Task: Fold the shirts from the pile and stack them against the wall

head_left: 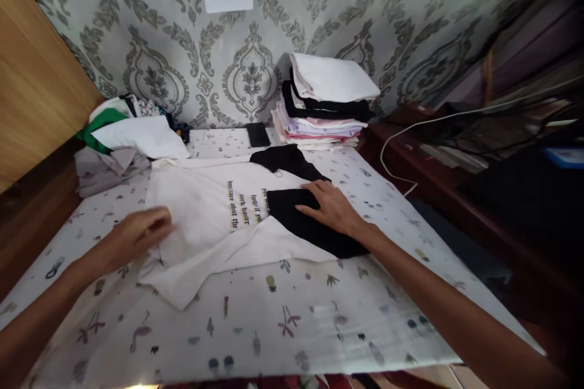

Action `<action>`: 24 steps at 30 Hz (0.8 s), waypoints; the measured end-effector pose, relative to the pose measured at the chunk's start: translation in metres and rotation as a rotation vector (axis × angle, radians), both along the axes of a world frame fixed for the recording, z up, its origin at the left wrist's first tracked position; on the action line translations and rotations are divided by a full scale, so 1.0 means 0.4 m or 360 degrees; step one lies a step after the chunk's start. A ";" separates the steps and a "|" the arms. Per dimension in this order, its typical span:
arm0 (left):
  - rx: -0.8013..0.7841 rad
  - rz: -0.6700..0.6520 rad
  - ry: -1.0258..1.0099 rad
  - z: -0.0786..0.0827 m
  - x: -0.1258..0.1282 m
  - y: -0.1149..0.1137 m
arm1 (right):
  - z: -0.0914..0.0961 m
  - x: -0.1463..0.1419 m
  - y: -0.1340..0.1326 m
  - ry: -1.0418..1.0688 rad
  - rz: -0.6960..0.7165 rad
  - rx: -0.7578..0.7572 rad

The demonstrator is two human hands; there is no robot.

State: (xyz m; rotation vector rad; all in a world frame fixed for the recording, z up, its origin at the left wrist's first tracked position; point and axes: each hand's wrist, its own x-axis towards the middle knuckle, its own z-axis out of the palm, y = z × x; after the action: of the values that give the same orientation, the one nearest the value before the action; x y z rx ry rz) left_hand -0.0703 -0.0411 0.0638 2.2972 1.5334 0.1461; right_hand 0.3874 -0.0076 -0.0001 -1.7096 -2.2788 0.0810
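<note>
A white T-shirt (191,194) with black sleeves and dark lettering lies spread sideways on the patterned cloth, one lower corner folded over. My right hand (331,206) rests flat on its near black sleeve (296,213), fingers spread and thumb apart. At the hem end, my left hand (143,231) hovers over or just touches the white fabric. Its fingers are curled and smeared by motion, so whether they pinch any cloth is unclear.
A stack of folded clothes (328,103) stands against the wall, beside a black phone-like object (258,134). Crumpled clothes (132,134) lie at the back left. A white cable (387,143) hangs over the dark furniture (438,194) on the right.
</note>
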 end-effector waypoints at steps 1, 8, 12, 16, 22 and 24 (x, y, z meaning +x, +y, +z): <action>-0.0175 -0.0127 0.0025 0.013 0.006 -0.045 | 0.003 0.010 -0.018 -0.0051 -0.0026 -0.0035; 0.0054 -0.0193 0.0213 -0.038 0.001 -0.176 | 0.051 0.055 -0.071 0.0242 -0.0161 -0.0370; 0.0174 -0.0017 -0.0028 -0.026 -0.036 -0.165 | 0.105 0.058 -0.156 0.0929 -0.0076 -0.0386; -0.0057 0.0082 -0.0220 0.072 -0.062 -0.163 | 0.131 0.066 -0.240 0.1223 -0.0150 -0.0227; -0.0056 0.0131 -0.0167 0.056 -0.128 -0.175 | 0.103 0.067 -0.301 0.1036 -0.0226 -0.0072; -0.0221 0.0063 -0.0053 0.026 -0.140 -0.178 | 0.095 0.063 -0.321 0.1097 -0.0230 -0.0064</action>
State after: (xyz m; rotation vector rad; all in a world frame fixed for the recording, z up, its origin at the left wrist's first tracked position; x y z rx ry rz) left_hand -0.1261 -0.1123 0.0740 2.1477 1.5234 0.0850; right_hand 0.4125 -0.1361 0.0378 -1.5386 -1.6510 0.5888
